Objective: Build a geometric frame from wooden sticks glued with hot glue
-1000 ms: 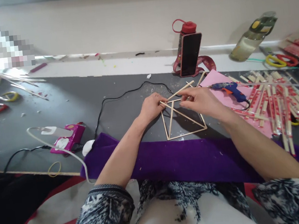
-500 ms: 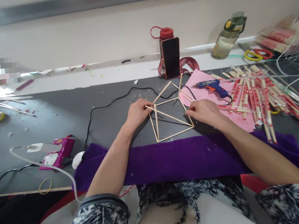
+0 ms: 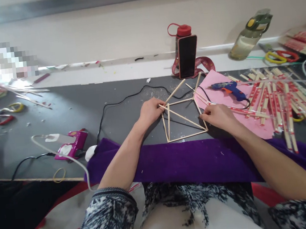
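A frame of pale wooden chopsticks (image 3: 188,136) rests on the grey table, with a four-sided base and several sticks rising at a slant from its corners. My left hand (image 3: 151,112) pinches the frame at its far left corner, where sticks meet. At the base's right side, my right hand (image 3: 220,116) has thumb and fingers closed on the side stick. A blue glue gun (image 3: 230,89) lies on pink paper (image 3: 265,129), just beyond my right hand. Between me and the frame, a purple cloth (image 3: 185,162) covers the table edge.
Wrapped chopsticks (image 3: 275,98) are heaped at the right. A phone (image 3: 188,57) leans on a red-capped bottle (image 3: 183,30); a green bottle (image 3: 250,37) stands tilted near scissors (image 3: 275,57). Black cable (image 3: 121,101) crosses behind my left hand. A magenta device (image 3: 72,144) sits left.
The whole scene has shifted to the right in view as my head turned slightly left. Both hands keep their places on the chopstick frame.
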### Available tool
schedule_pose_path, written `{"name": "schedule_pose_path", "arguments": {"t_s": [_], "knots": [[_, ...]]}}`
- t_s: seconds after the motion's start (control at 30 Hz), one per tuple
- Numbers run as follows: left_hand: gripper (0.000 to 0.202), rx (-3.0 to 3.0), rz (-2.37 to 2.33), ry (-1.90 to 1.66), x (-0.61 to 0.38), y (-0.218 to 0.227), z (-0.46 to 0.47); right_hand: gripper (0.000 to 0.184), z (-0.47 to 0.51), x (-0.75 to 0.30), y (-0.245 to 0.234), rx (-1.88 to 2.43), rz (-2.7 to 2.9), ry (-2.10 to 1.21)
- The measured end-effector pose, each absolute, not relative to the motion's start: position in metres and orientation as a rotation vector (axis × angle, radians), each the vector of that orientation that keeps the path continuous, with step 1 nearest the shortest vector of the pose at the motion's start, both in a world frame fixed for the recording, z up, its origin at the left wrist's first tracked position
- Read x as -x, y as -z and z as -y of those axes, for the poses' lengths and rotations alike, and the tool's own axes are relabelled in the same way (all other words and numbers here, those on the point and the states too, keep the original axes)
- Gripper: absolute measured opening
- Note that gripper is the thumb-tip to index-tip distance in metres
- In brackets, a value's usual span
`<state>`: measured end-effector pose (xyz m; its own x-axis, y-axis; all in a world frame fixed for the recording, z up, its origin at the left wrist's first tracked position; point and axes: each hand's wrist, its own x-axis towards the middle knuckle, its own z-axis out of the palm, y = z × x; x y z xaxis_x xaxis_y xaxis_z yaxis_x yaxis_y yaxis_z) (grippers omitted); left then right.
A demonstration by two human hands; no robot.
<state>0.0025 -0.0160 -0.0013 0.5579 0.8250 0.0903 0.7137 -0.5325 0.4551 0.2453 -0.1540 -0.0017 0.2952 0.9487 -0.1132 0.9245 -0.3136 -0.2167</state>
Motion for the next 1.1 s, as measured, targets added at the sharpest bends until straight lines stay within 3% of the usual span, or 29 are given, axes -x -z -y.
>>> {"name": "schedule_pose_path", "arguments": {"t_s": [0.57, 1.1], "knots": [[0.029, -2.268, -1.146, -0.455, 0.003, 0.003, 0.011, 0.031, 0.159, -0.255, 0.002, 2.346, 1.727, -0.354], [0.027, -2.433, -1.141, -0.455, 0.001, 0.003, 0.011, 0.017, 0.160, -0.235, -0.009, 2.093, 1.799, -0.340]]}}
